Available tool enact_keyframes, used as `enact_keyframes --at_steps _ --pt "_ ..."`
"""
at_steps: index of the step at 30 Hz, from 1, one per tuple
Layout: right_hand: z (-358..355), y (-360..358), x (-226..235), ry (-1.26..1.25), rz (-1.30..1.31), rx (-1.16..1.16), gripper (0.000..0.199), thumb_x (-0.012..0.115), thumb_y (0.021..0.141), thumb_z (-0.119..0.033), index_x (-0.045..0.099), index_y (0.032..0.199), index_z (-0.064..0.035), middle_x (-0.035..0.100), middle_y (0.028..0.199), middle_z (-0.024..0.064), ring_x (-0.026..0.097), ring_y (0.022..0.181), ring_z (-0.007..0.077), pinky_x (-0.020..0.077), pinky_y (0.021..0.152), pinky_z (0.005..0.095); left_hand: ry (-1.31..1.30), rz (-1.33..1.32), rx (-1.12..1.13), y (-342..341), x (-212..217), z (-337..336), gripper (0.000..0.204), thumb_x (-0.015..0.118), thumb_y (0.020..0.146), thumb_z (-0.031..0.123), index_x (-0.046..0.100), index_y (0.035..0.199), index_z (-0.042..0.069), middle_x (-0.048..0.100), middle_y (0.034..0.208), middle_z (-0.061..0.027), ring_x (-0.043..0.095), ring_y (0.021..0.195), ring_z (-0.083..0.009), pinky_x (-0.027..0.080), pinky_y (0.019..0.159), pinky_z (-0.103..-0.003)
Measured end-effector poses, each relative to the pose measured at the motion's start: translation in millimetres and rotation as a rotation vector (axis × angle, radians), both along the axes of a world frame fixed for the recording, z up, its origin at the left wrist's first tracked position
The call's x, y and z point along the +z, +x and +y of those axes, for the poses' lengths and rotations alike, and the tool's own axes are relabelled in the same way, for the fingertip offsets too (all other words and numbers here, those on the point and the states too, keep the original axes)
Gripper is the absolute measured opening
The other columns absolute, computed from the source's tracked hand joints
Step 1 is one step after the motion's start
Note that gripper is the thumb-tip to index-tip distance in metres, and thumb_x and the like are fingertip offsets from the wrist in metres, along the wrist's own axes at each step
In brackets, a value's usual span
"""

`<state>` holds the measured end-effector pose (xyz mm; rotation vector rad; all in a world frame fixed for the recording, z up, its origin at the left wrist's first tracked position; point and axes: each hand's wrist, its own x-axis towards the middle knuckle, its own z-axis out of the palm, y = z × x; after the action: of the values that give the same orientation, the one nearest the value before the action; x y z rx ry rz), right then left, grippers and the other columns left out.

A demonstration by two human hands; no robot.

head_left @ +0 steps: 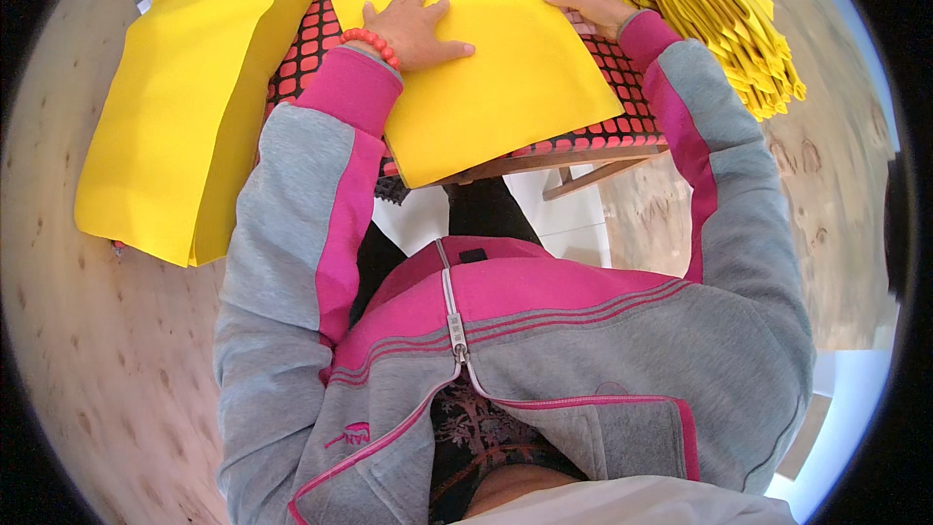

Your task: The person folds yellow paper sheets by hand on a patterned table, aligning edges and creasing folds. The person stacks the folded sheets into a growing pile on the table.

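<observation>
While a stack of flat yellow bags [185, 107] lies to our left and a fanned pile of folded yellow bags [709, 10] sits just right, we press our left hand [413, 29], fingers spread, flat on the yellow bag [505, 78]. It lies on the red-and-black gridded stool [603, 131], long axis running away from us, tilted slightly left. Our right hand [593, 8] grips its far right edge.

Two hands [413, 27], two yellow-bag stacks [190, 102]
</observation>
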<state>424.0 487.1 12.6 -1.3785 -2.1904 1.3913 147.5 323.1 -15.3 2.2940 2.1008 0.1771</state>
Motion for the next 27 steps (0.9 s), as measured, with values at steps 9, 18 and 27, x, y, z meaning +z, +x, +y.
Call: enact_keyframes --at_steps 9,18,27 --pt "-20.1 11.9 4.1 0.393 -0.193 0.23 0.013 0.065 0.098 -0.024 0.063 0.098 -0.0107 0.068 0.088 0.0029 0.068 0.076 0.0145 0.0549 0.06 0.0269 -0.013 -0.019 -0.02 -2.4 2.6 -0.3 0.091 0.058 0.084 0.076 0.047 0.153 0.016 0.036 0.161 -0.0185 0.031 0.151 -0.0332 0.028 0.113 -0.067" --pt "-47.2 -5.7 -9.7 1.137 -0.373 0.337 0.018 0.067 0.093 -0.02 0.067 0.105 -0.0073 0.069 0.084 0.0089 0.069 0.076 0.0232 0.0569 0.066 0.039 -0.033 -0.01 0.016 -0.2 3.9 -4.4 0.092 0.06 0.083 0.075 0.046 0.154 0.018 0.034 0.162 -0.0194 0.029 0.152 -0.0335 0.026 0.113 -0.068" --pt "70.0 -32.0 -1.1 -0.399 0.207 -0.027 0.033 0.066 0.101 -0.033 0.066 0.117 -0.0038 0.076 0.103 0.0072 0.074 0.081 0.0114 0.061 0.074 0.0244 -0.034 -0.058 0.003 -2.1 5.3 -6.4 0.094 0.063 0.081 0.074 0.046 0.154 0.017 0.036 0.16 -0.0192 0.03 0.151 -0.0339 0.025 0.114 -0.069"
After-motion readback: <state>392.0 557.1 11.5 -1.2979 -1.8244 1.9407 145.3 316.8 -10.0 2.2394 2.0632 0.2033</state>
